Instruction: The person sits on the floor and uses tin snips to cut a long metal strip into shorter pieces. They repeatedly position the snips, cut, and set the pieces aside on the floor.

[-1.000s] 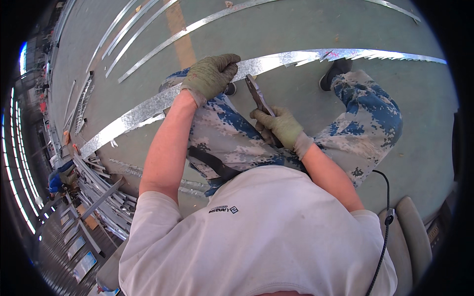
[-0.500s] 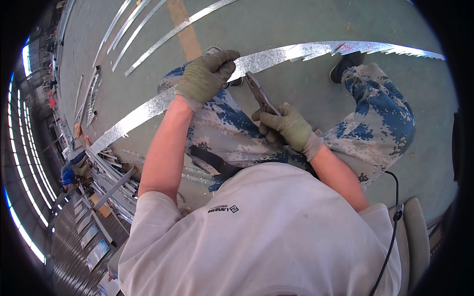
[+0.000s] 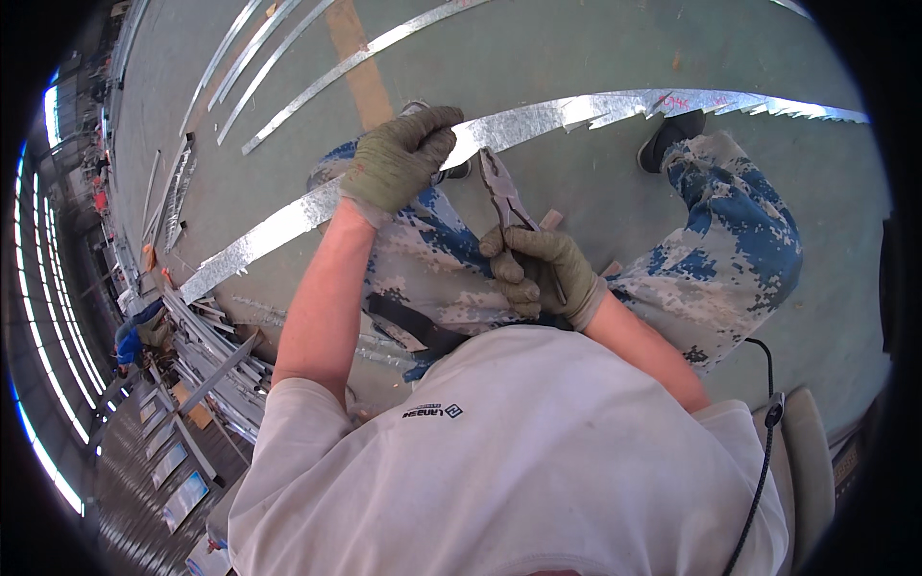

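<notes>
A long, shiny sheet-metal strip runs across in front of my knees, with jagged notches along the near edge of its right half. My left hand, in a dirty green glove, is closed around the strip left of its middle. In my gloved right hand is a pair of pliers, gripped by the handles with the head pointing up and away from me. The jaws sit just below the strip's near edge, beside my left hand; whether they touch the metal I cannot tell.
Several narrow metal strips lie on the green floor at the far left, across a brown band. A heap of metal profiles lies at my left. Beyond it, a person in blue bends down. A chair stands behind at right.
The pliers have turned more upright, and my right hand has shifted slightly down and left with its fingers further round the handles. My left hand keeps its hold on the strip.
</notes>
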The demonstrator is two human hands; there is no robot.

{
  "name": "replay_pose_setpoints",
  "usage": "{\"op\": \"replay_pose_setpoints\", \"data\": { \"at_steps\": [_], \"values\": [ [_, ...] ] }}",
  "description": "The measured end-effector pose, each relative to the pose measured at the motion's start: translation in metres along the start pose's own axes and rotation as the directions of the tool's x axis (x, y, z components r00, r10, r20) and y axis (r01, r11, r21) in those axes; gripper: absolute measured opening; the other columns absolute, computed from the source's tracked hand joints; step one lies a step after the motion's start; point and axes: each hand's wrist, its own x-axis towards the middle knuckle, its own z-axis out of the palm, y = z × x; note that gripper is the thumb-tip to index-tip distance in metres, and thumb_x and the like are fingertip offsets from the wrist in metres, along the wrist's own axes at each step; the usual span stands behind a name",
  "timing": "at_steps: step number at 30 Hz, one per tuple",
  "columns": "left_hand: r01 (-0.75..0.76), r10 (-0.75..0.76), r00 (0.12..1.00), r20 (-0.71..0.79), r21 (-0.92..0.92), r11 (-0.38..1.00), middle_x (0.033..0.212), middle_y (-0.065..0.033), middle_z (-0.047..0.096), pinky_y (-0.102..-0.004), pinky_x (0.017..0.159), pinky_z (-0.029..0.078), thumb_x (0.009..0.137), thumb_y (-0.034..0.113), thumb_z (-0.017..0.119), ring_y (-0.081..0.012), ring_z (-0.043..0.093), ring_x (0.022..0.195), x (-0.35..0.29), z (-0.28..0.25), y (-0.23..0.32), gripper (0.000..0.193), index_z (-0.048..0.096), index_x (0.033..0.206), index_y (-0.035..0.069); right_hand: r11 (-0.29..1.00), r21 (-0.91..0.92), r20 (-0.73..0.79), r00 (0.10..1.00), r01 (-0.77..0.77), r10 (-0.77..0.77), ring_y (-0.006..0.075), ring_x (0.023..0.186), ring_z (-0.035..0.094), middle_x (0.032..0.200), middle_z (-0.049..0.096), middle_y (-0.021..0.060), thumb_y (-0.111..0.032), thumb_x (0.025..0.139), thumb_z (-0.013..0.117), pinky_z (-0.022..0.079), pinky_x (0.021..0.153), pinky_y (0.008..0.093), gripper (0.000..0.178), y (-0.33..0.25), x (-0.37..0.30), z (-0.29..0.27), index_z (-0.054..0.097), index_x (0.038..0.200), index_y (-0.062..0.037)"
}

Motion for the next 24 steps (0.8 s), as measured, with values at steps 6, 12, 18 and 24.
{"op": "replay_pose_setpoints", "data": {
  "at_steps": [6, 12, 18, 24],
  "values": [
    [0.032, -0.047, 0.997, 0.058, 0.234, 0.972, 0.102, -0.0099, 0.075, -0.0289, 0.082, 0.055, 0.1, 0.021, 0.066, -0.0135, 0.069, 0.09, 0.003, -0.003, 0.012, 0.034, 0.069, 0.129, 0.002, 0.995, -0.099, -0.1, 0.994, 0.031, -0.041, 0.0133, 0.062, 0.057, 0.084, 0.066, 0.0008, -0.034, 0.107, 0.056, 0.043, 0.048, 0.0307, 0.036, 0.002, 0.001, 0.007, 0.064, 0.124, -0.0028],
    [-0.08, 0.069, 0.997, 0.043, 0.38, 0.921, 0.113, -0.0158, 0.074, -0.0363, 0.087, 0.056, 0.094, 0.029, 0.069, -0.027, 0.073, 0.097, -0.005, -0.007, 0.018, 0.043, 0.067, 0.132, 0.008, 0.976, -0.207, -0.148, 0.984, 0.072, -0.104, 0.0133, 0.061, 0.057, 0.086, 0.067, 0.0005, -0.032, 0.108, 0.054, 0.042, 0.05, 0.0297, 0.037, 0.004, -0.001, 0.013, 0.063, 0.125, -0.0005],
    [-0.177, 0.177, 0.982, 0.069, 0.677, 0.714, 0.12, -0.0143, 0.07, -0.041, 0.097, 0.051, 0.08, 0.033, 0.079, -0.0311, 0.066, 0.111, -0.041, -0.045, 0.026, 0.068, 0.059, 0.141, 0.011, 0.974, -0.213, -0.121, 0.987, 0.081, -0.109, 0.0133, 0.061, 0.057, 0.086, 0.067, 0.0005, -0.03, 0.109, 0.052, 0.042, 0.051, 0.0297, 0.039, 0.0, -0.004, 0.016, 0.062, 0.129, 0.0024],
    [-0.095, 0.129, 0.992, 0.01, 0.729, 0.678, 0.111, -0.0132, 0.07, -0.0447, 0.096, 0.05, 0.081, 0.028, 0.079, -0.0331, 0.064, 0.109, -0.05, -0.04, 0.015, 0.064, 0.059, 0.14, 0.01, 0.934, -0.332, -0.044, 0.986, 0.135, -0.158, 0.0126, 0.061, 0.058, 0.09, 0.069, 0.003, -0.027, 0.11, 0.05, 0.04, 0.047, 0.0287, 0.04, -0.012, -0.015, 0.016, 0.061, 0.132, 0.0048]
  ]
}}
